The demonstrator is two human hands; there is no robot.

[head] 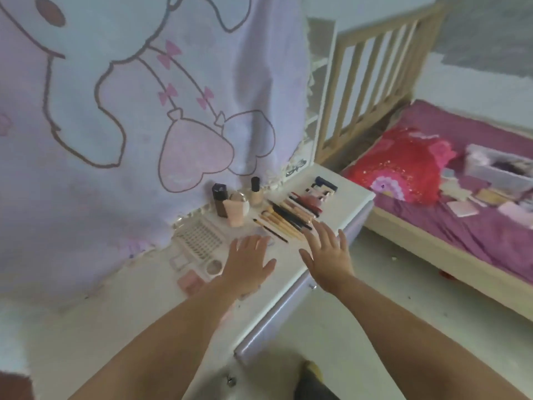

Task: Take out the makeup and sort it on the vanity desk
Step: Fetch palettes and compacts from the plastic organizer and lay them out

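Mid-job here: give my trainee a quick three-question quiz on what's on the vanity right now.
1. True or false: the left hand grips a brush.
2. Which lies nearest the right hand? A) brushes B) lash tray C) dark bottle
3. Fill in: the storage box sits on the ____.

Key: 1 false, both hands are open and flat. 2 A. 3 bed.
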